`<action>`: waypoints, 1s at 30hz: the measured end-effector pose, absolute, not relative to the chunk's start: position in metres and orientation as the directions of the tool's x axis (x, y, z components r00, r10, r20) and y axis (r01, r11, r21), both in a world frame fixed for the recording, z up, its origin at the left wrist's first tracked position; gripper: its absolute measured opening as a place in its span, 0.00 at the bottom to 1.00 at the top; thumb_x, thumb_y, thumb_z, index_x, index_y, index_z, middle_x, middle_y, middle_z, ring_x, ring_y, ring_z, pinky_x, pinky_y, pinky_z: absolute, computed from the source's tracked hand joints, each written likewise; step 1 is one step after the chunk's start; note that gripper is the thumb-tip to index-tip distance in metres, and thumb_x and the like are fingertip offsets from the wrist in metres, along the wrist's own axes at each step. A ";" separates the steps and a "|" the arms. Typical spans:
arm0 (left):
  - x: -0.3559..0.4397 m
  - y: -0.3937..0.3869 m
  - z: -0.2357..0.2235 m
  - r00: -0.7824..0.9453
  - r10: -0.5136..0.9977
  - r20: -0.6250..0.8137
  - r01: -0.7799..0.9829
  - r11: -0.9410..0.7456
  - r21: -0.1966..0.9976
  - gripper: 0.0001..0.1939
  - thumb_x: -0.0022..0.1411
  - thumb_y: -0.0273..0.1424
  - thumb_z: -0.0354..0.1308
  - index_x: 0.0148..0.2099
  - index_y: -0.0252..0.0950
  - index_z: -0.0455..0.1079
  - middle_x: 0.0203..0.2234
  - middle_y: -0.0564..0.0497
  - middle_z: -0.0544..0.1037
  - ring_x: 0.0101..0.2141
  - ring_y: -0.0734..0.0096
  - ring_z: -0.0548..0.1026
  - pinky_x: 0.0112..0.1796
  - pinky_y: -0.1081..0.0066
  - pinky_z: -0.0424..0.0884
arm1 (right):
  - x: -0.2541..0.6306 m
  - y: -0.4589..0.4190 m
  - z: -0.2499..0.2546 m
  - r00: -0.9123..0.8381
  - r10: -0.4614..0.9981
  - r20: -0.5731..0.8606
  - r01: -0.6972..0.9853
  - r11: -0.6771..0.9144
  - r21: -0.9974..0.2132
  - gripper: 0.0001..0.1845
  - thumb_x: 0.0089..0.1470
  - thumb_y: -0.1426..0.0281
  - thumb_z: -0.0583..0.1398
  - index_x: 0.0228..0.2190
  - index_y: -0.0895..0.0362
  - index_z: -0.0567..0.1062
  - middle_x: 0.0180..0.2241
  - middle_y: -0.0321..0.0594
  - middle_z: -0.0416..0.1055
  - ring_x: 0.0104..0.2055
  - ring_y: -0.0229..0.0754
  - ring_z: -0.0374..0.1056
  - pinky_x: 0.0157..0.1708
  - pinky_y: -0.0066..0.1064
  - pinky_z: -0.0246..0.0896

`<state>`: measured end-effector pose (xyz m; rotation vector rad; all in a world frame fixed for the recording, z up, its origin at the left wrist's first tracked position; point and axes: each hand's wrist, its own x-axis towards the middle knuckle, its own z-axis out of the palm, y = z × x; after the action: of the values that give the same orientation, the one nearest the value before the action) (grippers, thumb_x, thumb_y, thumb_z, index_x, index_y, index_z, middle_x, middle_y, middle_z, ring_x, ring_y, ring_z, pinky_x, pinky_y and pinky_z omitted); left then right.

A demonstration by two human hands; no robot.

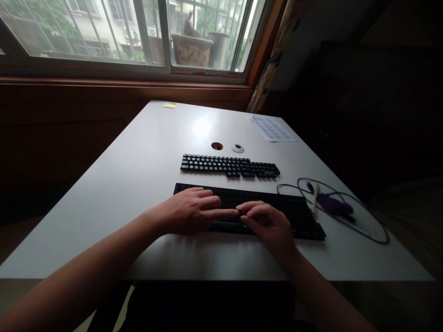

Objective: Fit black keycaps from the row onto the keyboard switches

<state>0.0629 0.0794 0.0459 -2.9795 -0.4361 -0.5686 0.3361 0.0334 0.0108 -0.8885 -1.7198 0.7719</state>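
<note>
Beneath a barred window (197, 37), a white table (104, 184) is lit by daylight, with wood panelling seen at the left and a patterned curtain (265, 83) hung at the right, where the room is lost in darkness. On the tabletop, a yellow note (169, 105) is placed near the far left corner, a round hole (217, 146) and a pale ring (237, 148) are set near each other beyond the keys, and a printed sheet (273, 129) is laid toward the far right. The black keyboard body (301, 216) is laid on the near part of the table, its long axis run from left to right, with the right end slanted slightly toward the person. Beyond it, a block of keycaps (214, 164) is lined up in rows nearly parallel to it. Over the body, the left hand (194, 210) is laid with the forefinger stretched rightward and the other fingers bent; by the right hand (268, 221), thumb and forefinger are brought close together at that fingertip, but whether anything is gripped by either cannot be told. The body is seen as dark and flat, largely covered by the hands; the keycaps are dark, with glossy tops. At the right, a black cable (372, 216) is looped around a purple item (334, 205), beside a pale stick (315, 198).
</note>
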 end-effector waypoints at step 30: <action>0.067 0.078 0.045 0.898 0.278 0.341 0.307 -0.951 -0.035 0.30 0.71 0.25 0.50 0.72 0.47 0.55 0.45 0.48 0.75 0.37 0.65 0.72 0.40 0.64 0.73 | 0.335 0.032 0.009 -0.194 0.850 0.489 0.172 0.520 -0.837 0.10 0.56 0.77 0.68 0.35 0.50 0.76 0.42 0.38 0.80 0.44 0.43 0.77 0.42 0.35 0.75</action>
<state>0.0672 0.0776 0.0445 -2.9751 -0.4590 -0.5141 0.3355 0.0321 0.0091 -0.8751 -1.6796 0.7836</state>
